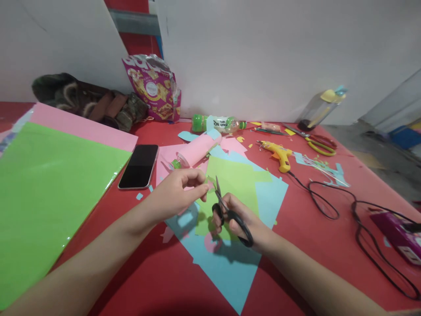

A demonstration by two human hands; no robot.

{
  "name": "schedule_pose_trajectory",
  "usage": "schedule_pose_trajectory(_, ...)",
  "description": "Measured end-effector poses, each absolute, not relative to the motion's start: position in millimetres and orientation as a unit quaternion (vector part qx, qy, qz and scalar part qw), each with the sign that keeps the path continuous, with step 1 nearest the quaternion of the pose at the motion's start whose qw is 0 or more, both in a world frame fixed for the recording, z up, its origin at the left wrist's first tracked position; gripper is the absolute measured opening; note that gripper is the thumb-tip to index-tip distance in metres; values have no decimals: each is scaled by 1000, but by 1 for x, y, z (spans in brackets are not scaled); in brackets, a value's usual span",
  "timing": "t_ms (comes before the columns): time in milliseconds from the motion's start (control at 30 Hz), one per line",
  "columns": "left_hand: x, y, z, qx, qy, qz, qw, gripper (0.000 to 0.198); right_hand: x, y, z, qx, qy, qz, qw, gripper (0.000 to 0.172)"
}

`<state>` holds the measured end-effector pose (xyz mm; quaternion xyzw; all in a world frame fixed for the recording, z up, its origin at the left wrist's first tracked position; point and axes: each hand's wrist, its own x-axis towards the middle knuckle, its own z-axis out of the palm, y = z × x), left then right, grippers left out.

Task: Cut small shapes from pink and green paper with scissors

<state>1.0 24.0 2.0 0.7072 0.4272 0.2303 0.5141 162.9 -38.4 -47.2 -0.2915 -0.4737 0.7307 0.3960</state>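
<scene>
My right hand [237, 215] grips a pair of scissors [242, 226] by its black handles, with the blades pointing up and slightly parted. Between the thumb and fingers of my left hand [187, 188] is a small piece of green paper [211, 181], close against the scissor blades. Below both hands lies a light green sheet [237, 175] on top of a blue sheet [240, 281]. A round pink paper piece [212, 242] rests under my right hand. Just beyond my left hand, a bottle wrapped in pink paper [199, 149] lies on its side.
A phone [138, 166] and a stack of coloured paper [59, 175] are on the left. To the right lie a yellow glue gun [278, 154], its cord, other scissors [317, 142] and a purple box [399, 237]. A green bottle [219, 124] and snack bag [154, 90] stand near the wall.
</scene>
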Motion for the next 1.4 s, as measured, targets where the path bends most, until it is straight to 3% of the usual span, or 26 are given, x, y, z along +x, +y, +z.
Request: schedule_pose_trajectory(1400, 3, 18, 6, 681, 409, 205, 572, 23, 166, -37, -47, -248, -477, 750, 385, 44)
